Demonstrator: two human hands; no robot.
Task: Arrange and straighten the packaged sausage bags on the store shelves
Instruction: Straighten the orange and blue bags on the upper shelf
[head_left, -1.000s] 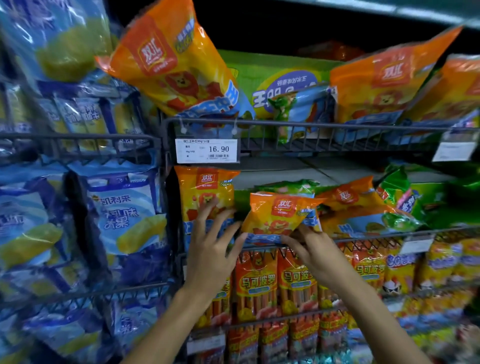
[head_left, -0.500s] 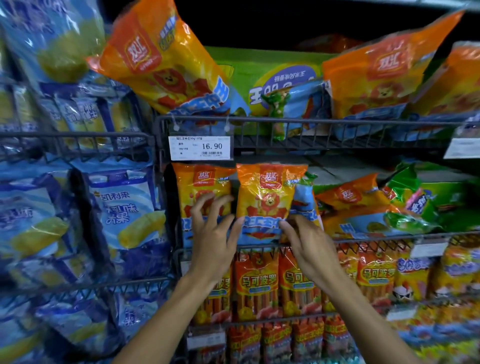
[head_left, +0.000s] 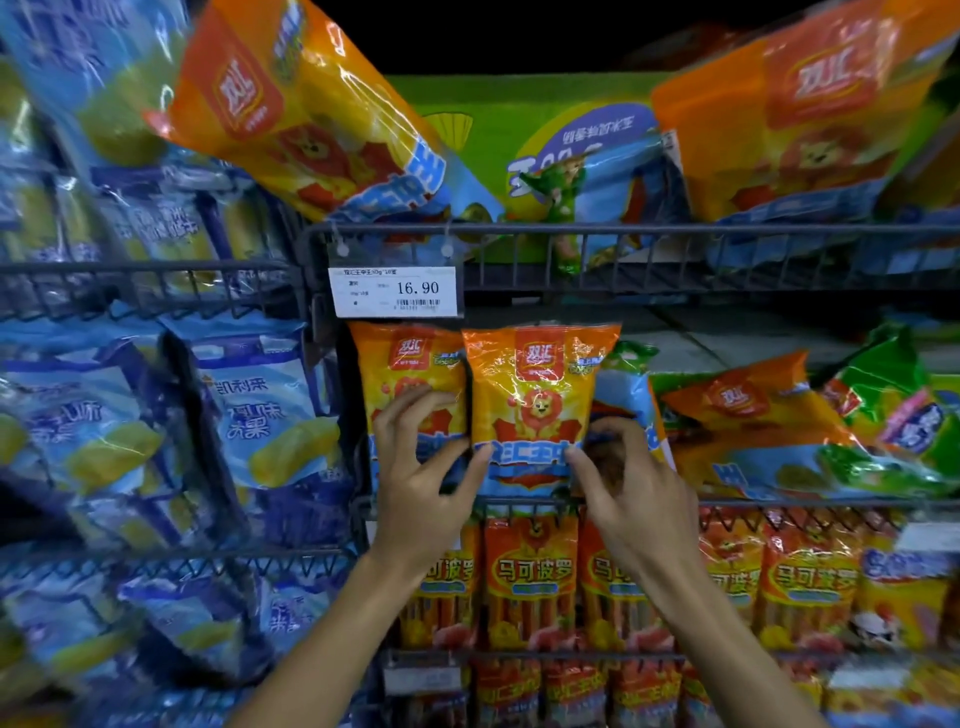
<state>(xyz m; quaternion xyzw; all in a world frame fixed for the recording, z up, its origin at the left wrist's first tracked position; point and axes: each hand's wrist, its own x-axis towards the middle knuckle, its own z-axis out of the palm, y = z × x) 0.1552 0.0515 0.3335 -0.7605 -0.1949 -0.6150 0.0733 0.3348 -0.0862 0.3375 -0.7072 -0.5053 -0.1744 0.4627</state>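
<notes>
— What do you have in front of you?

— I see an orange sausage bag (head_left: 537, 410) standing upright behind the wire rail (head_left: 779, 503) of the middle shelf, its lion print facing me. Both of my hands are on it. My left hand (head_left: 423, 470) has its thumb against the bag's lower left edge, with the fingers curled over the neighbouring orange bag (head_left: 408, 384) just to its left. My right hand (head_left: 631, 486) pinches the lower right edge, thumb in front and fingers bent behind.

— So the hands are apart?

— Yes, one on each side, with the bag's blue band between them.

— What else is around?

— A white price tag (head_left: 395, 291) reading 16.90 hangs from the upper rail right above the two bags. To the right, several orange and green bags (head_left: 769, 415) lie slumped on their sides. Below the rail hang red sausage packs (head_left: 530, 582) in a row. Blue snack bags (head_left: 260, 415) fill the left shelves.
</notes>
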